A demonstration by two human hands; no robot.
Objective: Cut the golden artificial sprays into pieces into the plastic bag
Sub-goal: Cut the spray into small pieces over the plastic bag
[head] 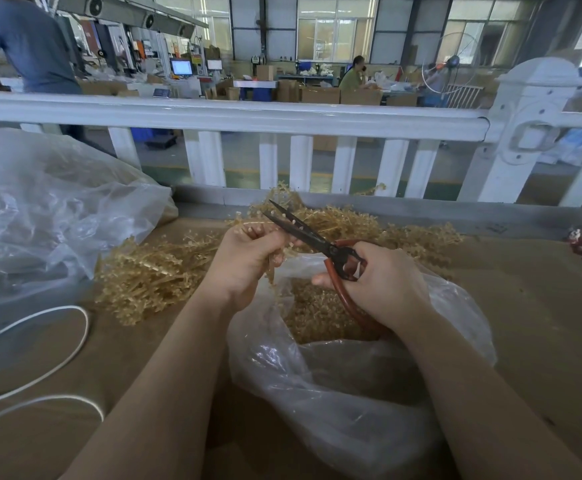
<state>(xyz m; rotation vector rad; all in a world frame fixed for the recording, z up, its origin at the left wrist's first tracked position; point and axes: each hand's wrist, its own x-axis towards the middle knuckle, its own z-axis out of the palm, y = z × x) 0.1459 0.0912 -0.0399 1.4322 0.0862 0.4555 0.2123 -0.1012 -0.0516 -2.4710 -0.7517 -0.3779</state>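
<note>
Gripping one golden spray [271,268], the left hand [248,261] holds it above the plastic bag [334,375] while the right hand [383,282] works red-handled scissors [317,240].

Fingers curl tight around the stem, which runs roughly twelve to six o'clock, its lower end hanging over the bag's open mouth. Scissor blades stand parted, pointing toward ten o'clock across the left fingertips, so the cut likely comes crosswise. Uncut sprays [151,271] lie heaped at nine o'clock; cut pieces [317,313] sit inside the bag.
</note>
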